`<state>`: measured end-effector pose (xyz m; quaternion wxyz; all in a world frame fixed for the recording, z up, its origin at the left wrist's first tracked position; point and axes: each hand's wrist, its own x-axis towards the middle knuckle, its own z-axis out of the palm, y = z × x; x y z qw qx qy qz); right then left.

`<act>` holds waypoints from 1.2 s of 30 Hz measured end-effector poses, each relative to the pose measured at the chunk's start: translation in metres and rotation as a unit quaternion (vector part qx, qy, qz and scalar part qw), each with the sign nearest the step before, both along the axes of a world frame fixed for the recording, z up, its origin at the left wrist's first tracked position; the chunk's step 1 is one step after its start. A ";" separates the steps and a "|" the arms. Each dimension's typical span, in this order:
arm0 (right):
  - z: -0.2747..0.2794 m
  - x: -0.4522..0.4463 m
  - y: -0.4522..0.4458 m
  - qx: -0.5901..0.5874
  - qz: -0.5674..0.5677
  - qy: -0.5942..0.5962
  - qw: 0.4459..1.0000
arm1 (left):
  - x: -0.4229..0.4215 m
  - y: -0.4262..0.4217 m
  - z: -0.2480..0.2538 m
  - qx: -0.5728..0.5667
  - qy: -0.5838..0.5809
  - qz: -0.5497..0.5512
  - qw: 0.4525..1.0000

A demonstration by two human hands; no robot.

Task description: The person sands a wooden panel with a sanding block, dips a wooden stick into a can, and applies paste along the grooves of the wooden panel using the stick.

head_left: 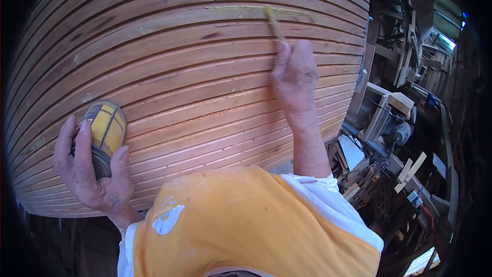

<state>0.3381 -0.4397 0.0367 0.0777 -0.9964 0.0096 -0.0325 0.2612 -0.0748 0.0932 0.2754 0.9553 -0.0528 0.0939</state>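
Note:
My left hand [97, 179] is wrapped round a yellow and black can [114, 127] at the lower left, tilted close to the wooden planks [189, 82]. In my closed right hand [298, 72] is a thin, yellowish stick [273, 22]; whether it is a flat applicator or a small spatula I cannot tell. The stick's tip meets one of the upper planks at a yellowish smear [238, 9] along its edge. Dark grooves run between the curved planks. The can's opening and contents are hidden.
At the right, past the planks' edge, stands a cluttered work area with a grey power tool [403, 133], a wood block [401, 103] and several scrap boards. Light wood strips [410, 172] lie lower down. My orange and white shirt [246, 220] fills the bottom.

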 end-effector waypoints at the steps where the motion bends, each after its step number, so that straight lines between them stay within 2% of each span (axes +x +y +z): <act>1: 0.001 0.002 0.013 0.025 0.018 0.000 1.000 | 0.000 -0.001 0.000 -0.005 -0.004 0.003 1.000; 3: 0.001 0.003 0.039 0.076 0.053 0.000 0.996 | 0.000 -0.001 0.001 0.001 -0.005 0.001 1.000; 7: 0.000 0.006 0.054 0.090 0.093 -0.017 0.991 | 0.001 0.001 0.000 0.004 -0.019 -0.007 1.000; 10: -0.002 -0.001 0.031 0.042 0.059 -0.018 0.997 | 0.001 0.002 -0.003 -0.010 -0.034 -0.005 0.999; 13: 0.001 -0.005 0.033 0.059 0.011 0.001 0.998 | -0.001 0.002 -0.004 -0.012 -0.039 0.001 0.999; 16: 0.002 0.000 0.063 0.081 0.077 0.000 0.994 | -0.001 0.004 -0.004 -0.002 -0.043 -0.008 0.999; 19: 0.000 0.003 0.079 0.113 0.082 -0.006 0.990 | -0.002 0.005 -0.005 -0.006 -0.055 -0.007 0.998; 22: -0.002 -0.005 0.055 0.084 0.048 -0.003 0.995 | -0.002 0.007 -0.006 -0.022 -0.075 -0.005 0.997; 25: -0.001 -0.004 0.052 0.117 0.029 -0.013 0.993 | -0.004 0.005 -0.006 -0.035 -0.078 0.009 0.996; 26: -0.002 -0.003 0.059 0.087 0.050 0.001 0.995 | -0.005 0.006 -0.006 -0.033 -0.075 0.006 0.997; 28: -0.002 0.003 0.080 0.113 0.080 0.007 0.990 | -0.007 0.008 -0.005 -0.032 -0.071 0.004 0.997; 31: 0.005 0.008 0.088 0.190 0.092 0.026 0.977 | -0.009 0.012 -0.009 -0.088 -0.080 -0.002 0.993; 33: 0.014 0.004 0.079 0.246 0.075 0.060 0.964 | -0.014 0.016 -0.015 -0.182 -0.096 0.010 0.979; 36: 0.069 0.002 0.084 0.261 0.120 0.121 0.950 | -0.021 0.014 -0.020 -0.324 -0.105 0.040 0.940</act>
